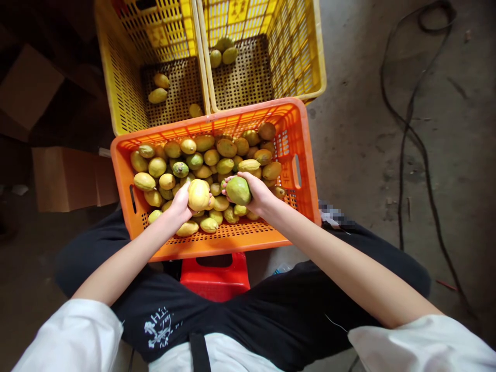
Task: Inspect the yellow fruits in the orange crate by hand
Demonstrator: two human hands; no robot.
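Left hand (181, 203) cupped round a yellow fruit (199, 195), right hand (259, 192) round a green fruit (238, 190), orange crate (220, 247) below both; viewing remotely, I judge this a holding step, the next move calling for steady support.

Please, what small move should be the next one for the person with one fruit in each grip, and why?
Probably lift the green fruit in the right grip toward the right yellow crate: the few fruits in there seem greenish, while those in the left yellow crate look yellower, closer to the yellow fruit in the left grip.
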